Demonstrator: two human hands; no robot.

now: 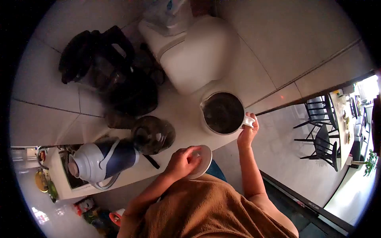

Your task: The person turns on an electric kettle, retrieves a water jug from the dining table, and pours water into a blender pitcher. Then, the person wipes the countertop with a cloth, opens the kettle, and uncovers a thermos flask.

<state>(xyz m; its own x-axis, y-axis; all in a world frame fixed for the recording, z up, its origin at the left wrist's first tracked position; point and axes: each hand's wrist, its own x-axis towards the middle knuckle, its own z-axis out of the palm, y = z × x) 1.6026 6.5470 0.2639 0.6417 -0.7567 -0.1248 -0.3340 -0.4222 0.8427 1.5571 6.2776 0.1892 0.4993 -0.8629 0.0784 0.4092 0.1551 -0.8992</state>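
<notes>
At the counter's front edge, my left hand (183, 162) grips a round white lid (204, 162), held tilted in front of my body. My right hand (248, 133) is closed round the white handle of a pitcher (223, 113). The pitcher is uncovered, and its inside looks dark. It stands on the pale counter (184, 107). Left of it is a round glass pot (153, 135), apart from both hands.
A grey and blue thermos jug (103, 160) is at the left. Behind stand a black blender-like appliance (133, 93) and a large white appliance (198, 51) with a plastic bag (168, 18). Dark chairs (323, 144) are far right.
</notes>
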